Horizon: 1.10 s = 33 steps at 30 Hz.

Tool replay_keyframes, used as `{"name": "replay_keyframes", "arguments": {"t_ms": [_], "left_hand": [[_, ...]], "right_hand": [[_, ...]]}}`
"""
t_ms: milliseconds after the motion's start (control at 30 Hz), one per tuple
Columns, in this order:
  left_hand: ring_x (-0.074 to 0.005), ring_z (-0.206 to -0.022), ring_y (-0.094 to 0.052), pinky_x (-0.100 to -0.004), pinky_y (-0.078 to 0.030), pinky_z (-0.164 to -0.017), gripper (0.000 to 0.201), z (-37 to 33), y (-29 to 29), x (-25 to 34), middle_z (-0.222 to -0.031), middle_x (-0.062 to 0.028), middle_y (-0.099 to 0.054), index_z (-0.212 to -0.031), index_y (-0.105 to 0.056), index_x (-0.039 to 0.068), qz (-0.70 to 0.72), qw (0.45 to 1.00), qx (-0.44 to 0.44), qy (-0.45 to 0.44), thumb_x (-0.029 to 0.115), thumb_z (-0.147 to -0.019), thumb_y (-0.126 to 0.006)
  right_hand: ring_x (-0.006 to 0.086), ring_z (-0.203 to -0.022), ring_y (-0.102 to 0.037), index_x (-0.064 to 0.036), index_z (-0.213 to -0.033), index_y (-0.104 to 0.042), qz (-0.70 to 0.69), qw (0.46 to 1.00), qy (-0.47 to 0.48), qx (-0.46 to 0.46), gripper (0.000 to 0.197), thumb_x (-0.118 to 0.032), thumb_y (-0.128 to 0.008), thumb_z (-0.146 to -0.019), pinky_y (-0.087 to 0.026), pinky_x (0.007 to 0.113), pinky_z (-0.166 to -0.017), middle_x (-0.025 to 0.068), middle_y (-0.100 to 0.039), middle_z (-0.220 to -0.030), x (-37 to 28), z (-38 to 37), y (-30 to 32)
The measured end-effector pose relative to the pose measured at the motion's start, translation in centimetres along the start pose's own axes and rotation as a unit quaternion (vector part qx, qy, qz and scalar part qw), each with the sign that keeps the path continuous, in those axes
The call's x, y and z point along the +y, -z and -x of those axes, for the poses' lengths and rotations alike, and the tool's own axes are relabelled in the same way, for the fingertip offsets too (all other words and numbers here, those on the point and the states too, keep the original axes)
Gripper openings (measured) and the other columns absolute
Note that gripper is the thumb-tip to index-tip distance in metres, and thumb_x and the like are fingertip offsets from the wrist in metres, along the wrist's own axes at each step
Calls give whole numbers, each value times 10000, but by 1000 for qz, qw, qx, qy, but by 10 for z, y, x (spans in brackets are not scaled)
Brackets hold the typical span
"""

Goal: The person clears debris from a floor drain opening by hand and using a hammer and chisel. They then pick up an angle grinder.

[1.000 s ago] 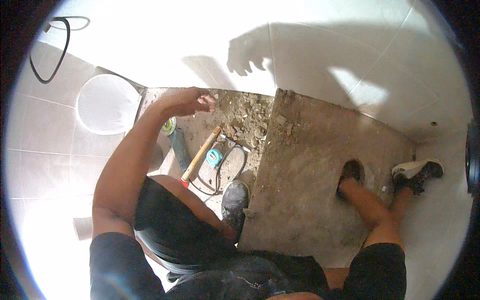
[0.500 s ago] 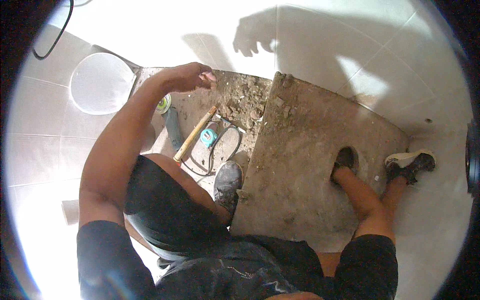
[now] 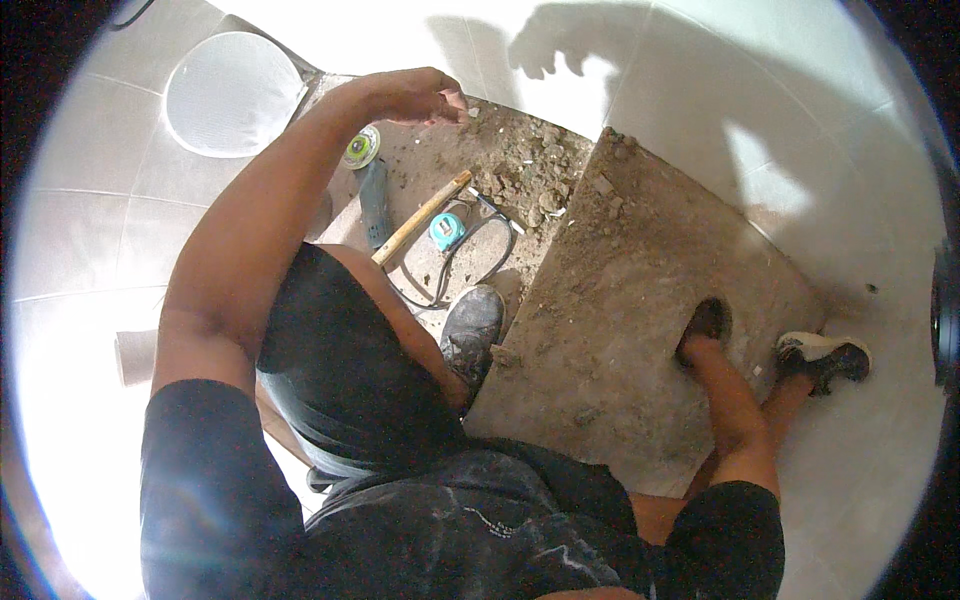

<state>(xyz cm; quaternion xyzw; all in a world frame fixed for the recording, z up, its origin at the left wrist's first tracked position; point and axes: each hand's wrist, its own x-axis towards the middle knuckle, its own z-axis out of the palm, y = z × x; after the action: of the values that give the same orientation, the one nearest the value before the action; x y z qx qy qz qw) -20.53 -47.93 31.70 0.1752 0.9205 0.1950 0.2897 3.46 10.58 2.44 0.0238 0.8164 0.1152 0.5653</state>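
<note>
My left hand (image 3: 425, 97) is raised at the far left, above the edge of the rubble. Its fingers are partly bent and apart, with nothing seen in them. An angle grinder (image 3: 373, 205) with a green-yellow disc (image 3: 361, 147) lies below that wrist. Beside it are a wooden handle (image 3: 422, 218), a teal tape measure (image 3: 447, 231) and a looped black cable (image 3: 445, 275). My right hand (image 3: 705, 328) reaches down onto a large brown, dusty slab (image 3: 590, 350). It looks dark, and whether it is gloved or holds something I cannot make out.
Lumps of broken rubble (image 3: 530, 170) lie along the slab's left edge. My left shoe (image 3: 473, 325) stands beside that edge and my other shoe (image 3: 825, 360) is at the right. A round whitish container (image 3: 235, 95) stands at the far left. Pale tiled walls (image 3: 800, 130) border the corner.
My view has shifted, so the tools and rubble appear higher and farther right. The left hand still hovers above the rubble's edge, and the right one stays on the slab.
</note>
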Motion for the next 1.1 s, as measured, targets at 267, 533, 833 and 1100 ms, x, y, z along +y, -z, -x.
{"name": "replay_keyframes", "arguments": {"t_ms": [267,533,833,1100], "left_hand": [[-220,-994,-666,-367,-522,-886,383,-2,4,2,-1099,-133,-706,-1230,-637,27,0,999,-1,45,233,-909,-666],[-204,-856,-651,-375,-519,-783,334,-15,-7,-5,-1003,-113,-713,-1140,-672,47,-9,1000,12,-17,272,-894,-668],[-193,-803,-637,-358,-517,-733,316,-5,-1,2,-944,-87,-713,-1102,-698,69,-21,999,26,-27,292,-878,-690],[-185,-744,-606,-359,-500,-695,318,-17,-2,9,-941,-82,-706,-1120,-696,85,17,1000,9,-1,254,-850,-713]], "right_hand": [[421,-990,-652,54,-1070,-679,-21,998,9,63,324,-129,-637,-808,-512,486,-850,248,-678,-1104,18,2,-12],[449,-942,-643,66,-1043,-688,-28,936,128,326,322,-99,-670,-766,-516,485,-821,270,-677,-1045,15,60,-14],[154,-750,-647,29,-1005,-733,-473,782,122,387,249,-144,-755,-827,-520,316,-656,64,-705,-859,-42,236,52],[103,-741,-655,-6,-994,-759,-683,610,283,284,226,-154,-766,-823,-539,249,-639,62,-712,-881,-294,126,183]]}}
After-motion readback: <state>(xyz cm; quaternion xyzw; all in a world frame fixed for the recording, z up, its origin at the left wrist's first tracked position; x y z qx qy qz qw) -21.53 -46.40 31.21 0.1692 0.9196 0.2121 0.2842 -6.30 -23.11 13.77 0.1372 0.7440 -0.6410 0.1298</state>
